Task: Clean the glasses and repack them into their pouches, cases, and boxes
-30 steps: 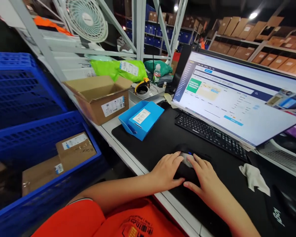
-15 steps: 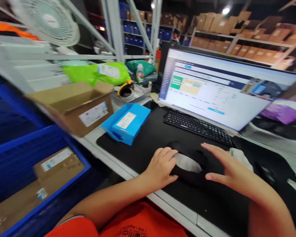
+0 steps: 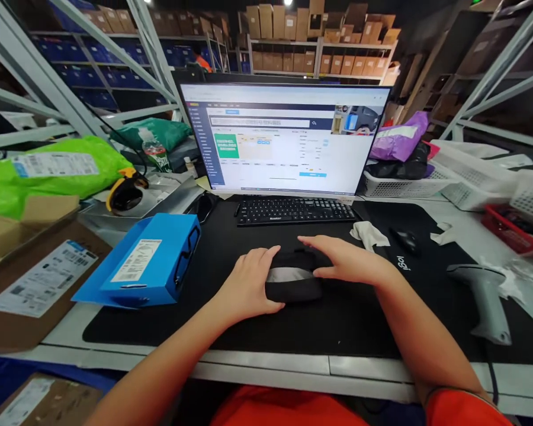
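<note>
Desk mat (image 3: 293, 343), upon table (image 3: 266, 371). At its middle: pouch (image 3: 293, 290), between left hand (image 3: 251, 281) and right hand (image 3: 346, 260). Behind pouch: keyboard (image 3: 293, 210); behind keyboard: monitor (image 3: 270, 160). Left of pouch: box (image 3: 171, 234), partly on the mat; farther left, carton (image 3: 86, 287) (cut off by the view's edge). Behind box: tray (image 3: 175, 190); behind tray: bottle (image 3: 154, 151). Right of keyboard: cloth (image 3: 369, 235), then mouse (image 3: 405, 241). Nearer the front, far right: scanner (image 3: 486, 302). Behind mouse, right of monitor: basket (image 3: 395, 187), parcel (image 3: 400, 141) above it.
</note>
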Motion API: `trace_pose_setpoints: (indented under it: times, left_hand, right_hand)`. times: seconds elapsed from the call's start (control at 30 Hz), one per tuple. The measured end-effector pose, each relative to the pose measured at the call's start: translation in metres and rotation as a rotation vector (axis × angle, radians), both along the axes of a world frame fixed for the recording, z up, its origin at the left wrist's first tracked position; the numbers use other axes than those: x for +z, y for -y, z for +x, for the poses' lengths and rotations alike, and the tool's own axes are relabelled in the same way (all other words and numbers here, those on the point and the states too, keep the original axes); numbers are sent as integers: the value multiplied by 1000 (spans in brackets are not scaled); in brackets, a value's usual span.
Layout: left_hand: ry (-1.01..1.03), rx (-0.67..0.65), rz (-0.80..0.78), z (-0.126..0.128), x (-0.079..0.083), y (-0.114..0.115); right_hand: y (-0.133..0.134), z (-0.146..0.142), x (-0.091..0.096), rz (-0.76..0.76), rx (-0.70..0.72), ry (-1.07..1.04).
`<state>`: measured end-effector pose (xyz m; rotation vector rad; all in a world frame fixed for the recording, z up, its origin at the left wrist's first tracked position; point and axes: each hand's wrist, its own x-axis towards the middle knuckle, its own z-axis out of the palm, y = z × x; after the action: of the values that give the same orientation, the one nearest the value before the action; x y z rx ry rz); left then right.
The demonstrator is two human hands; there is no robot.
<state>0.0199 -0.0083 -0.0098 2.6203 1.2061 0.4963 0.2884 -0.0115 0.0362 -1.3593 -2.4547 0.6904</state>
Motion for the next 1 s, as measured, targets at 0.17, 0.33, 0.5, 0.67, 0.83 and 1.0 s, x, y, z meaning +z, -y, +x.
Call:
trace_pose_setpoints:
  times: [0.17, 0.33, 0.5, 0.67, 0.83, 1.0]
  left_hand:
    - [4, 26, -48, -2, 2, -6]
    - [-44, 31, -14, -13, 4, -11]
    - [-58, -15, 8, -19, 4, -13]
    - [-69, -16, -16, -19, 4, -14]
    - [-75, -45, 11, -20, 3, -12]
    - [13, -25, -14, -21, 1, -14]
  right_hand:
    - [-6, -10, -5, 57, -44, 197]
    - [-15, -35, -20, 223, -35, 214]
    - [-14, -54, -32, 482, 44, 311]
    - [-6, -56, -28, 600, 44, 421]
    - [-8, -58, -35, 589, 70, 348]
    - [-5, -48, -21, 476, -69, 53]
